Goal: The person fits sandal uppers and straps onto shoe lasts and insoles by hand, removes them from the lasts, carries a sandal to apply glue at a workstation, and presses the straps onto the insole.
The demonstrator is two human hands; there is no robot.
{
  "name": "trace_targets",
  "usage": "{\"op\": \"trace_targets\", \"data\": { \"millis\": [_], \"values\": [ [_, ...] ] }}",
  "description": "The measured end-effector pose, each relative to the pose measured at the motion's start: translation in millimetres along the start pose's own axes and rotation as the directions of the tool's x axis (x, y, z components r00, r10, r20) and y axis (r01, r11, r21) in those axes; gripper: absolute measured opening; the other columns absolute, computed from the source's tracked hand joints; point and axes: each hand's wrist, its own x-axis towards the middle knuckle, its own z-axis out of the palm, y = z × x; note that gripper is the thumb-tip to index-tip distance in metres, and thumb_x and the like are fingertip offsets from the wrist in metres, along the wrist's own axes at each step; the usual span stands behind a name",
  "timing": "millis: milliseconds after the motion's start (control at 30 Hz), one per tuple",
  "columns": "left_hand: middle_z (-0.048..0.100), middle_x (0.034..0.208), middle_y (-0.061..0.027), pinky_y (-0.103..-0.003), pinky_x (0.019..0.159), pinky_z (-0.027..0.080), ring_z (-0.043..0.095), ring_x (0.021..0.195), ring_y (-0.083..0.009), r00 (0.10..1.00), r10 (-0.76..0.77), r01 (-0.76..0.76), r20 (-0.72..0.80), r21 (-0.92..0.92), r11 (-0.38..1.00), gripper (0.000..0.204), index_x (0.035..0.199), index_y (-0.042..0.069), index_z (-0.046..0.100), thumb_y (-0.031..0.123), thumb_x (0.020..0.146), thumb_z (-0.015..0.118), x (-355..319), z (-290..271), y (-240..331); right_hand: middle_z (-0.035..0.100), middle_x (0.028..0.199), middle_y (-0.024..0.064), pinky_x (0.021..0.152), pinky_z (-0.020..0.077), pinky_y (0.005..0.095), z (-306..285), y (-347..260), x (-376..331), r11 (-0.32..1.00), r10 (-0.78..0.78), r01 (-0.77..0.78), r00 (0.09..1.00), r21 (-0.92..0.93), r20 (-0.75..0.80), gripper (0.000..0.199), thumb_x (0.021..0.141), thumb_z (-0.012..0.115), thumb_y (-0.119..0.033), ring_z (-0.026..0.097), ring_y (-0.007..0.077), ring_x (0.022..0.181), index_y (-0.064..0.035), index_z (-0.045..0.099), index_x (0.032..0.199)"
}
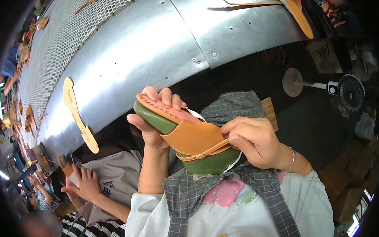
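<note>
Your left hand (153, 137) grasps the front part of the green last (212, 165), its fingers (166, 97) curled over the pink underside (187, 115) and its thumb on the opposite side, so the toe lies between them. Your right hand (259, 141) is at the other end of the last, thumb and bent forefinger pinching the thin tan strap (213, 150) at the edge of the tan upper (194, 136). That upper wraps the last between your two hands; the strap's small buckle (201, 156) sits on the near side of the last, clear of your fingertips. Just beyond the last is your checked apron (231, 106). A co-worker's hand (86, 182) is well to the left of the last, while a flat tan sole-shaped piece (75, 112) lies left of and beyond it on the metal table (153, 44). To the right of the last stands a dark fan (350, 95).
</note>
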Motion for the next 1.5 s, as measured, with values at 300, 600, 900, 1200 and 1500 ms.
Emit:
{"op": "trace_targets", "data": {
  "millis": [300,600,900,1200,1500],
  "values": [
    [0.048,0.087,-0.0008,-0.038,0.092,0.044,0.049,0.085,-0.0177,0.978,0.018,0.004,0.209,-0.107,0.994,0.061,0.095,0.015,0.048,0.066,0.069,0.07,5.6,3.1,-3.6,0.06,0.087,0.0114,0.067,0.0482,0.0329,-9.8,14.7,7.5,0.981,0.125,-0.156,0.963,0.112,0.238,0.02,0.087,0.066,-0.017,0.06,0.0231,0.079,0.0015,0.059,0.084],
    [0.053,0.128,-0.0204,-0.042,0.106,0.036,0.046,0.125,-0.0293,0.979,-0.047,0.175,-0.197,0.708,0.684,0.087,0.136,-0.002,0.041,0.071,0.089,0.033,16.2,80.0,0.1,0.047,0.128,0.0112,0.102,0.0385,0.0331,12.4,20.3,8.1,0.463,0.24,-0.371,0.927,0.805,0.289,0.094,0.069,0.085,-0.022,0.046,0.0172,0.12,0.0005,0.027,0.14],
    [0.031,0.147,-0.0162,-0.039,0.11,0.028,0.034,0.134,-0.024,0.992,0.126,-0.113,0.026,0.654,0.748,0.066,0.148,-0.001,0.012,0.043,0.101,0.029,-18.8,65.2,-38.6,0.042,0.138,0.0122,0.106,0.0342,0.0328,21.1,17.2,14.6,0.674,0.278,-0.116,0.955,0.73,-0.105,0.071,0.098,0.029,-0.055,0.042,0.0188,0.128,-0.0013,0.025,0.144],
    [0.026,0.149,-0.0196,-0.039,0.11,0.028,0.034,0.134,-0.0271,0.979,0.162,-0.2,0.126,0.766,0.611,0.064,0.148,-0.003,0.003,0.024,0.1,0.035,-14.8,55.4,-52.9,0.054,0.116,0.0075,0.098,0.0403,0.0297,30.4,15.5,20.6,0.708,0.393,-0.112,0.883,0.697,-0.258,0.05,0.097,0.05,-0.041,0.051,0.011,0.109,-0.0031,0.041,0.128],
    [0.012,0.154,-0.02,-0.038,0.113,0.022,0.025,0.14,-0.0283,0.992,-0.068,-0.008,0.107,0.587,0.809,0.077,0.148,0.003,-0.016,0.011,0.095,0.039,-23.2,44.7,-49.4,0.043,0.133,0.0086,0.101,0.0381,0.0328,21.1,43.6,-8.8,0.587,0.353,-0.165,0.933,0.793,-0.067,0.059,0.097,0.054,-0.032,0.043,0.0139,0.121,-0.0046,0.026,0.141]
  ]
}}
